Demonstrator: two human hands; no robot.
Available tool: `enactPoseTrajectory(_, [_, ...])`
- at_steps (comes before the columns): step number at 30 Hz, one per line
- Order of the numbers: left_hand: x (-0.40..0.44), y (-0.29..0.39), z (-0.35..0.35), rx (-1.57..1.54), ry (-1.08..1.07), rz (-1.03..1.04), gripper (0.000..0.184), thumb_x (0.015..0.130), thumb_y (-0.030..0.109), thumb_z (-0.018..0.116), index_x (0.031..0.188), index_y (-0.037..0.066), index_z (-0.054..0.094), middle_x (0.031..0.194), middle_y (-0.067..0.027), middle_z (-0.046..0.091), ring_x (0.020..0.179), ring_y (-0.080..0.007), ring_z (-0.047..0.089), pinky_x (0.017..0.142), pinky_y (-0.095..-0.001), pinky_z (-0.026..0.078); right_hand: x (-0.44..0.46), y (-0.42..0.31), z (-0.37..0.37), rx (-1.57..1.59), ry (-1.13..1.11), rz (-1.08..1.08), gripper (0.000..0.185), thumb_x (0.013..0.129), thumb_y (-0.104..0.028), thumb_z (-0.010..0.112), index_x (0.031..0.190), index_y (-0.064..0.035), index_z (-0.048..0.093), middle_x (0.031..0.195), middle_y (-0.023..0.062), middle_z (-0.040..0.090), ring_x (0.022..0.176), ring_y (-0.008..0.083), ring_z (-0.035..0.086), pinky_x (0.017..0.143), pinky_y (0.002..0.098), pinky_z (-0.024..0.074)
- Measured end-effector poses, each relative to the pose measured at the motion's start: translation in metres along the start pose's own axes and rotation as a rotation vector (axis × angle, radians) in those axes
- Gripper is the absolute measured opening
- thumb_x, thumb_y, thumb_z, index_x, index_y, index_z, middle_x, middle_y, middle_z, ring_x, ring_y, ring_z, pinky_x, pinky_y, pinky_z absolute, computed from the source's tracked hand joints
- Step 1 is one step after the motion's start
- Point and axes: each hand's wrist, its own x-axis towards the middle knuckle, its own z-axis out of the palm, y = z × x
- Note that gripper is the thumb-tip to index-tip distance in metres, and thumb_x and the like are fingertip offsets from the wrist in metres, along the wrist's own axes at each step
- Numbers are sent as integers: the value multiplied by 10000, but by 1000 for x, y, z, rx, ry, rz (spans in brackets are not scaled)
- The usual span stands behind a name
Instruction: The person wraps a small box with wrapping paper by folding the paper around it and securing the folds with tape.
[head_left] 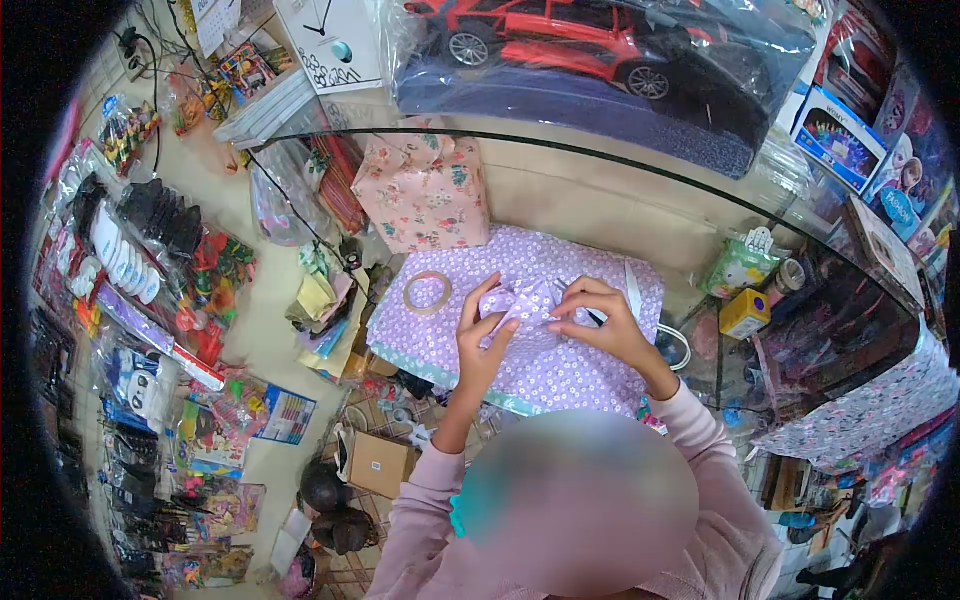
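Observation:
A small bundle of lilac flower-print wrapping paper (522, 306) is between my two hands above the counter. My left hand (484, 335) grips its left side, thumb in front and fingers behind. At the bundle's right edge, the thumb and fingertips of my right hand (604, 322) pinch closely together; what lies between them is too small to make out. Beneath both hands spreads a larger lilac flower-print sheet (600, 385) with a pale teal edge. A roll of tape (409, 300) lies flat on it, left of my left hand. Something dark shows partly beside my right fingers.
Behind the sheet stands a pink floral bag (425, 190). A glass shelf edge (600, 152) crosses above, carrying a bagged red toy car (560, 40). A yellow box (744, 314) is to the right; a cardboard box (380, 465) sits lower left. Packaged goods hang at left.

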Motion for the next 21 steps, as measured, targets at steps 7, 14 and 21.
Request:
enactPoseTrajectory(7, [1,-2,-7,-148,-82,-104,314,909,115,553,662,-78,535,1381,-202,468,1256,-276,447,1019,-377,340,8,6,4,165,-66,150,103,777,-75,741,780,-21,653,838,51,610,838,165,568,795,306,415])
enactPoseTrajectory(14, [4,-4,-5,-191,-57,-161,386,956,145,497,671,-110,554,1388,-211,459,1170,-235,507,956,-336,382,10,17,12,152,-44,194,159,815,-128,717,759,-36,600,819,31,591,840,151,525,826,304,373])
enactPoseTrajectory(21, [3,2,6,-110,20,-110,365,974,145,453,741,-112,567,1384,-210,454,1216,-271,475,983,-360,367,10,6,22,-52,259,23,174,773,-160,746,883,-64,651,849,33,633,831,188,561,819,313,387])
